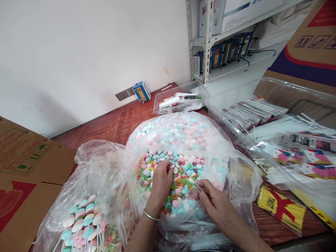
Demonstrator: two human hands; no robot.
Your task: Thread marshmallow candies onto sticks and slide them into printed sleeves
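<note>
A large clear plastic bag (181,127) lies open, full of small pastel candies (189,161) in pink, blue and white, with green, yellow and orange ring-shaped ones among them. My left hand (163,176), with a bangle at the wrist, is over the bag's opening, its thumb and fingers pinched on a small pale candy, mostly hidden. To its right, my right hand (214,199) grips a thin white stick (191,179) between thumb and fingertips, the stick slanting up toward the left hand. Finished-looking candy skewers (84,218) on white sticks rest in another clear bag at lower left.
Cardboard boxes flank the table, one at left (34,175) and one at upper right (307,49). A clear bin (236,136) holds white sticks and printed packets. Behind stands a smaller tray (157,105). A yellow packet (280,208) lies at right. Shelving (207,42) stands behind.
</note>
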